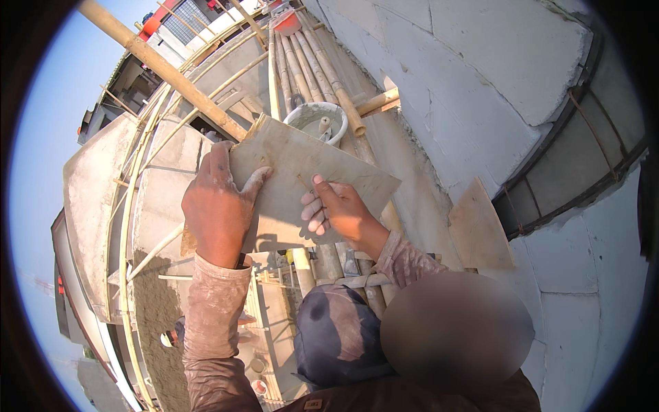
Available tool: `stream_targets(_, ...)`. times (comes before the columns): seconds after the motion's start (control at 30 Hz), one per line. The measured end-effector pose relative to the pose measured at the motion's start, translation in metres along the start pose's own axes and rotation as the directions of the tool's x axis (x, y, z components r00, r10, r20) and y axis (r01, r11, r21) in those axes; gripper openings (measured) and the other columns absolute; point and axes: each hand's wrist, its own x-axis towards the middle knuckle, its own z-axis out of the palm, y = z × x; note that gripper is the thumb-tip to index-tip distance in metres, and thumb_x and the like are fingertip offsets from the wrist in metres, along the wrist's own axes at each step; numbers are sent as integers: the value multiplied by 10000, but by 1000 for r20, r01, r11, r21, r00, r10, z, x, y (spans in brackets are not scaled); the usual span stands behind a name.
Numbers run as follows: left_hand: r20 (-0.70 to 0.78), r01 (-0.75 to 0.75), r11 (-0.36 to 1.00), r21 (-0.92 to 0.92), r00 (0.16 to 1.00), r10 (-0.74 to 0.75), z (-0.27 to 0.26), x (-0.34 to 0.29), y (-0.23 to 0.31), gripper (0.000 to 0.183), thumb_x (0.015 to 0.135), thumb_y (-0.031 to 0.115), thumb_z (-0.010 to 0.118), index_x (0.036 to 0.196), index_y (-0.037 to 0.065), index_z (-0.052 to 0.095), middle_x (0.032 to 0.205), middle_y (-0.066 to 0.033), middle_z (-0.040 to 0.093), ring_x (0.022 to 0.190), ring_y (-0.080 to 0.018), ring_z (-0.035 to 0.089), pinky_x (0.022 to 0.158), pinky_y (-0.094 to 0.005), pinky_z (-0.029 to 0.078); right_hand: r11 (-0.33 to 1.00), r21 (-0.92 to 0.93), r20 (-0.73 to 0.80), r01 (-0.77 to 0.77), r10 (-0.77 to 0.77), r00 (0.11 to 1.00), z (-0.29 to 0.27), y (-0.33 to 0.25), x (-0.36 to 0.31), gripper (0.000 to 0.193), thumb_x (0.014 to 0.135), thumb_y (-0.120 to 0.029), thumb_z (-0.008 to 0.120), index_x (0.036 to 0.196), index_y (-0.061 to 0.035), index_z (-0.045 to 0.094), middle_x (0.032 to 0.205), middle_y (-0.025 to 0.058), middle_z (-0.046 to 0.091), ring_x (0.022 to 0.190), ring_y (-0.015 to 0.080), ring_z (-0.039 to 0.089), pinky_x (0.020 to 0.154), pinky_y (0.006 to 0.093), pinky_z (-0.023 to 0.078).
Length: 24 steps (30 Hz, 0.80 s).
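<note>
My left hand [223, 206] grips a flat, greyish-brown board [309, 161] at its left edge, the thumb lying on its upper face. The board is held tilted in front of me, and its surface looks smeared with dried mortar. Over the board's lower middle is my right hand [340, 213], its dusty fingers curled in and its thumb pressed toward them. Whatever it may hold is too small or hidden to make out. Just beyond the board's far edge stands a white bucket [316, 120] with grey wet mortar and a tool handle in it.
Bamboo poles [309, 69] run away from me as a walkway, with an orange bucket [287, 24] at the far end. A thick bamboo pole [161, 65] slants across at left. A pale block wall [473, 82] rises at right, a loose board [480, 226] against it. Below left, a person's white helmet [167, 338] shows.
</note>
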Motion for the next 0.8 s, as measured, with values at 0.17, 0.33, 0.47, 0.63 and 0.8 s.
stream_targets(0.17,15,28,999,29,999,-29,-3,-3,16,538,721,362,823,1112,74,592,947,-119,675,780,-346,664,635,-411,523,929,306,54,-208,201,978,-4,-13,-6,401,1009,-398,515,893,-18,570,650,35,536,500,102,495,440,247,396)
stream_targets(0.33,47,87,995,38,995,-89,-5,-4,20,556,750,379,809,1163,75,595,1035,-156,692,811,-385,672,645,-442,519,992,127,122,-12,-4,992,-12,4,-6,360,991,-376,547,879,-35,567,635,-5,488,517,91,455,446,265,359)
stream_targets(0.47,52,94,995,17,994,-94,-5,-8,27,544,757,383,805,1152,72,597,1026,-173,690,830,-394,666,662,-447,513,903,-293,163,315,-278,947,-36,8,4,352,981,-364,581,847,-39,564,603,-32,442,500,84,415,467,252,360)
stream_targets(0.63,65,81,994,76,994,-86,-14,-13,27,531,756,376,809,1135,71,598,979,-182,690,821,-393,663,655,-446,505,895,322,172,-309,266,949,-14,-13,-9,369,990,-354,553,827,-24,588,612,-12,480,521,80,439,491,258,365)
stream_targets(0.8,118,128,992,-9,985,-126,-19,-9,21,505,741,350,822,1081,54,594,923,-174,688,791,-395,657,644,-439,502,851,-401,128,339,-315,940,-22,3,-7,283,980,-289,559,821,-56,548,611,-35,425,510,89,404,466,263,350)
